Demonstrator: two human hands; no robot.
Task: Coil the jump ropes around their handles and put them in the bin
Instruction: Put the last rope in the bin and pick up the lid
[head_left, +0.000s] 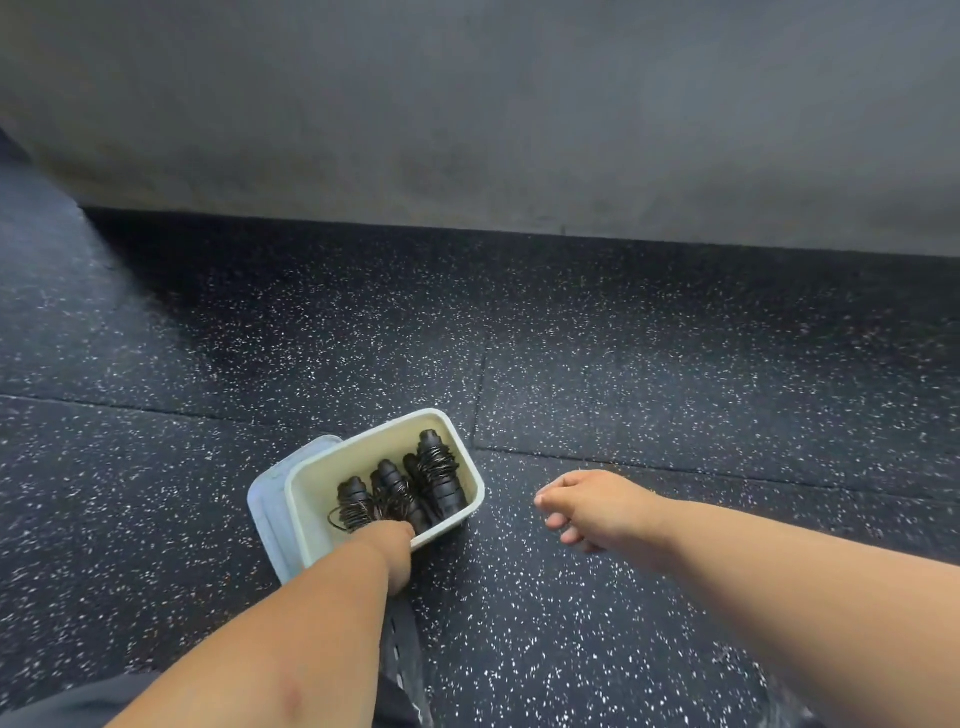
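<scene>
Dark speckled rubber floor (675, 364), cream plastic bin (470, 480) holding three black rope-wound handle bundles (395, 493); left hand (397, 545) at near rim, grip hidden; right hand (592, 506) loosely curled, apparently empty; best release low, coils kept tight.

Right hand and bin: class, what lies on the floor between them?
Nothing: the head view shows only bare speckled floor between the right hand and the bin.

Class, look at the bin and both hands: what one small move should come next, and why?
Probably the left hand lets go and lifts out of the bin. Three coiled ropes already lie inside it, no loose rope shows on the floor, and the right hand holds nothing.
</scene>
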